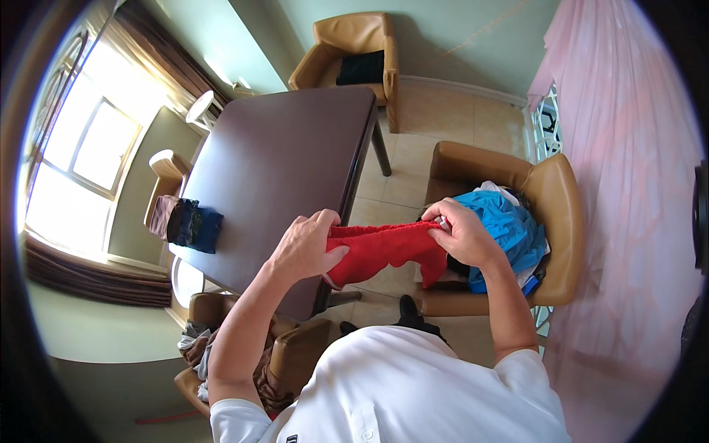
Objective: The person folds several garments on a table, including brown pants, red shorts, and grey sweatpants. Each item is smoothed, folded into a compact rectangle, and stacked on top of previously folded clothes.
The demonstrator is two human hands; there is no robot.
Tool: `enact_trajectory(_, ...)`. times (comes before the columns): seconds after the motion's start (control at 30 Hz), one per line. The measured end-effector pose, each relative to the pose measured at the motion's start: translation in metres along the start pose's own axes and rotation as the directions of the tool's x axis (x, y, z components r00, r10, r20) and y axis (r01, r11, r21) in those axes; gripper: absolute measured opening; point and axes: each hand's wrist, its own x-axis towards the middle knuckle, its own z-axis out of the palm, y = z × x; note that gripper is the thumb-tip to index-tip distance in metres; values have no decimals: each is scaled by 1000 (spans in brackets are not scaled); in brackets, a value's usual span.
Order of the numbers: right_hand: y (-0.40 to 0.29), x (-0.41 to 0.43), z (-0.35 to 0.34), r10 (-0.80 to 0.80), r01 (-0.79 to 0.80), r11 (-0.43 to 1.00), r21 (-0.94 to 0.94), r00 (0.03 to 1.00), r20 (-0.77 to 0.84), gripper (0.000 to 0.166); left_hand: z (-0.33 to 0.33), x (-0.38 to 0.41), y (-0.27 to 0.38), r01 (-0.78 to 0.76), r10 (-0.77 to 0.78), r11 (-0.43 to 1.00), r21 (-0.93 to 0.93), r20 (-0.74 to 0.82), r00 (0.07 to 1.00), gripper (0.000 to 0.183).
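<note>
A red garment with a gathered elastic waistband is stretched between my two hands, between the table and the right-hand armchair. My left hand grips one end of the waistband, thumb in front. The other end is pinched by my right hand, beside a small white tag. Below the band the red cloth hangs down, with a pale trim at its lower left. Beyond my right hand a pile of clothes with a blue garment on top lies on the armchair's seat.
The dark table carries folded clothes at its far left. A tan armchair stands at right, beside a pink curtain. Another armchair behind the table holds a dark folded cloth. More clothes fill a chair at lower left.
</note>
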Motion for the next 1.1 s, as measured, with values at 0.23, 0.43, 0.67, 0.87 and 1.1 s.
enact_trajectory(0.23,7,0,-4,84,-84,996,25,996,-9,16,10,9,11,19,-21,999,43,32,999,39)
enact_trajectory(0.43,24,-1,4,167,-168,958,230,986,24,16,27,25,13,141,-143,989,44,62,988,31)
enact_trajectory(0.67,33,2,23,353,-392,810,436,920,170,13,53,25,12,144,-146,989,-24,-163,976,22)
enact_trajectory(0.87,41,-1,52,372,-441,709,551,897,239,10,73,18,12,428,-438,859,-280,27,898,39)
enact_trajectory(1.1,36,-24,110,267,-357,722,592,934,237,13,101,11,9,578,-521,677,-456,258,814,26)
